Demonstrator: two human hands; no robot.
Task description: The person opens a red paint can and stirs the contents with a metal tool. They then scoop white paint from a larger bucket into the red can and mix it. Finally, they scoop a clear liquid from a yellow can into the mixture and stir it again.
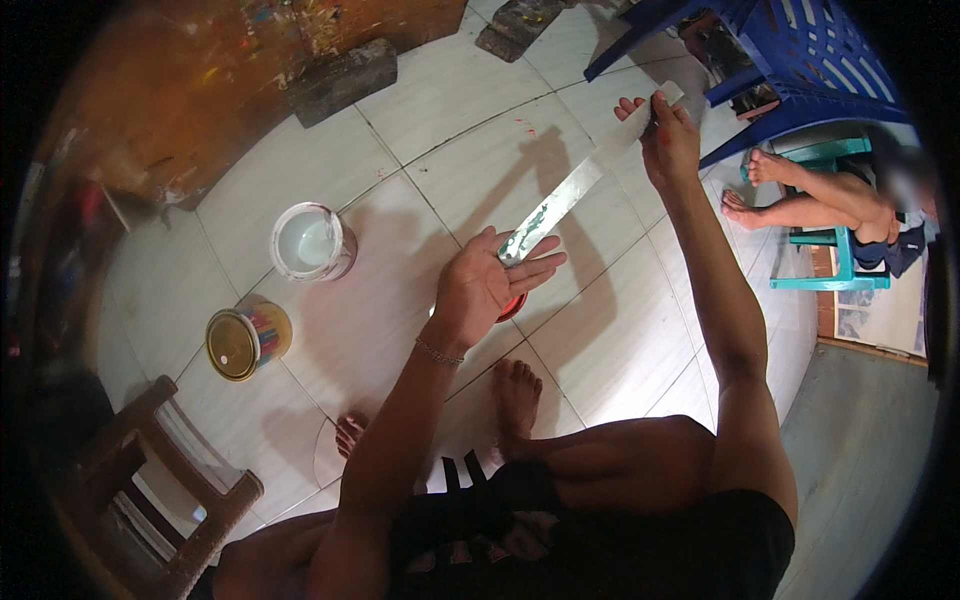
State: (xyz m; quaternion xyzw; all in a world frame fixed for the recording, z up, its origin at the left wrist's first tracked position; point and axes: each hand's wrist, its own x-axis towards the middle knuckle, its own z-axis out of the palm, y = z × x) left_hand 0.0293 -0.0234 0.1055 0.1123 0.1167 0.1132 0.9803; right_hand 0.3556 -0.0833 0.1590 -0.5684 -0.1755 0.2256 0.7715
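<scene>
A long, flat steel ruler (556,208) slants up and to the right between my hands. Dark green paint smears mark its near end, which has a hole. My left hand (478,285) is palm up with fingers stretched out, and the ruler's near end lies across them. My right hand (668,140), farther away, has its fingers closed around the pale far end (668,95); glare washes out the stretch just before it. Below my left hand, a can with red inside (514,307) is mostly hidden.
On the tiled floor stand an open tub of whitish liquid (310,242) and a gold-lidded can (236,342). A brown wooden chair (150,490) is near left. Far right are a blue plastic chair (800,60) and a seated person's legs (815,195) by a green stool (835,272). A paint-stained board (200,90) fills the far left.
</scene>
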